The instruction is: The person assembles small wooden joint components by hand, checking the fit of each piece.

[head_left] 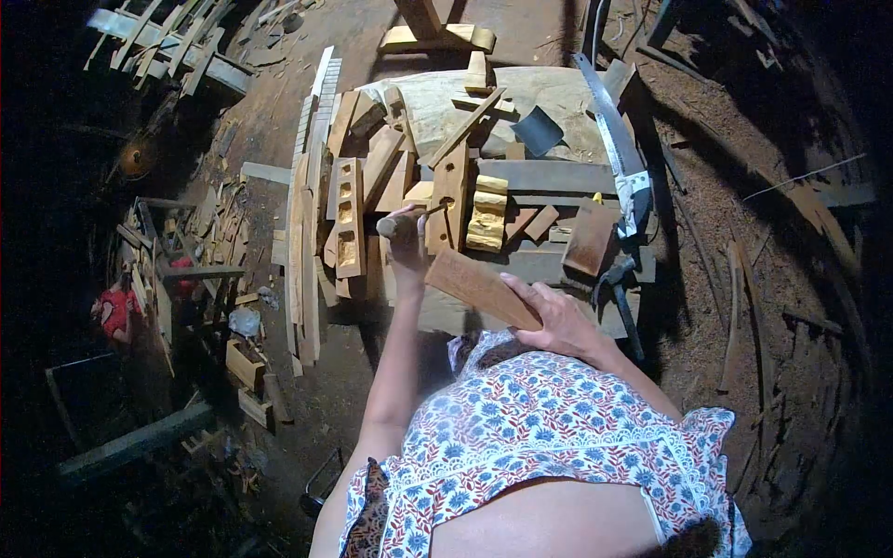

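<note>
My left hand (406,265) is closed around a chisel (398,229) with a round wooden handle. Its thin blade points right, its tip at a dark hole in a wooden block (453,181) standing on the bench. In my right hand (565,321) is a long flat piece of wood (484,286), gripped at its near end and tilted up toward the left. Left of the chisel lies another block with several square mortises (349,219). A carved yellowish piece of wood (487,214) sits just right of the holed block.
A handsaw (609,126) lies along the bench's right side, with a hammer (621,302) near the front right corner. A dark flat sheet (539,131) rests farther back on the pale timber (419,116). Long strips (302,251) line the left edge. Scrap wood (244,363) litters the floor.
</note>
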Tool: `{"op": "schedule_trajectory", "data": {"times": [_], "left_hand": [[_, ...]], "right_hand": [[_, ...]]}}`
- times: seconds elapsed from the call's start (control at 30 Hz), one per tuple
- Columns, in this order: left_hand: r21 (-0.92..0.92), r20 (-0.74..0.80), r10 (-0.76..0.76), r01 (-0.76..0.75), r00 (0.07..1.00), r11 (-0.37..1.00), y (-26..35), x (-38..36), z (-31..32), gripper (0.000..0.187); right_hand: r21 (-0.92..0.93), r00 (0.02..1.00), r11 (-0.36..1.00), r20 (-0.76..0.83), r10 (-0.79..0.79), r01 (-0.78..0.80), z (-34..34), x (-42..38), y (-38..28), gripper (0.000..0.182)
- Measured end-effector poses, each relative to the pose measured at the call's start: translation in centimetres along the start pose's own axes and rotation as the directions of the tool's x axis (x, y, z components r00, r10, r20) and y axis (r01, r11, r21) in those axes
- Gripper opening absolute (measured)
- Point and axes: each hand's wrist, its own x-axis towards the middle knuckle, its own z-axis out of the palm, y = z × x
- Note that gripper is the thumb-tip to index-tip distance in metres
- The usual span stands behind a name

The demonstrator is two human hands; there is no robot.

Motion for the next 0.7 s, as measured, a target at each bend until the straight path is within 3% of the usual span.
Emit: {"op": "schedule_trajectory", "data": {"times": [0.03,0.07,0.13,0.17,0.2,0.3,0.33,0.4,0.47,0.5,0.53,0.57,0.6,0.63,0.7], "left_hand": [[0.147,0.047,0.14,-0.145,0.989,0.978,-0.7,-0.2,-0.1,0.041],[0.147,0.047,0.138,-0.143,0.989,0.979,-1.7,-0.3,0.0,0.041],[0.087,0.029,-0.034,0.031,0.999,0.996,-4.0,-0.8,0.1,0.05],[0.473,0.118,0.045,-0.096,0.992,0.876,-4.9,-1.7,-0.3,0.042],[0.472,0.123,0.046,-0.099,0.991,0.876,-5.3,-1.9,-0.2,0.042],[0.278,0.074,0.009,-0.029,0.997,0.96,-4.9,-5.0,-0.3,0.042],[0.21,0.058,-0.005,-0.008,0.998,0.978,-4.9,-5.3,0.1,0.042],[0.069,0.024,-0.036,0.034,0.999,0.997,-4.9,-5.6,1.5,0.042],[-0.073,-0.011,-0.076,0.075,0.997,0.994,-4.7,-8.0,-0.1,0.042],[-0.143,-0.028,-0.102,0.097,0.994,0.985,-0.2,-14.9,-5.3,0.041],[-0.212,-0.043,-0.13,0.118,0.991,0.97,-5.0,-7.6,1.8,0.041],[-0.283,-0.057,-0.159,0.137,0.986,0.949,-6.4,-3.2,2.9,0.041],[-0.351,-0.065,-0.185,0.151,0.981,0.924,-6.8,-3.7,2.5,0.041],[-0.42,-0.07,-0.21,0.162,0.975,0.893,-6.9,-4.9,2.8,0.041],[-0.544,-0.056,-0.279,0.205,0.959,0.813,-7.1,-6.8,2.9,0.041]], "right_hand": [[0.0,1.0,1.0,0.0,-0.016,0.016,0.1,0.0,0.2,0.085],[0.0,1.0,1.0,0.002,-0.016,0.016,0.1,0.1,0.1,0.085],[0.024,0.998,0.998,0.014,-0.066,0.066,-0.3,1.0,-0.7,0.086],[0.026,0.998,0.998,0.012,-0.064,0.064,-0.6,1.7,-1.3,0.086],[-0.009,0.992,0.993,0.049,-0.113,0.114,-1.0,2.7,-2.2,0.086],[-0.104,0.948,0.945,0.099,-0.302,0.311,-2.0,6.2,-6.5,0.078],[-0.105,0.949,0.945,0.094,-0.302,0.311,-1.3,7.3,-7.9,0.078],[-0.133,0.879,0.869,0.044,-0.475,0.477,-0.2,9.4,-10.2,0.069],[-0.122,0.902,0.896,0.115,-0.415,0.428,0.2,10.7,-10.8,0.064],[-0.112,0.918,0.921,0.188,-0.349,0.373,0.2,11.2,-11.0,0.06],[0.018,0.939,0.984,0.297,-0.174,0.177,-1.1,11.4,-10.2,0.064],[-0.118,0.961,0.963,0.165,-0.223,0.243,0.2,11.9,-8.3,0.068],[-0.259,0.958,0.923,0.031,-0.285,0.284,0.7,12.3,-7.8,0.071],[-0.223,0.978,0.952,0.051,-0.201,0.207,1.6,11.9,-7.9,0.076],[-0.175,0.963,0.948,0.076,-0.258,0.268,0.7,10.7,-9.6,0.075]]}}
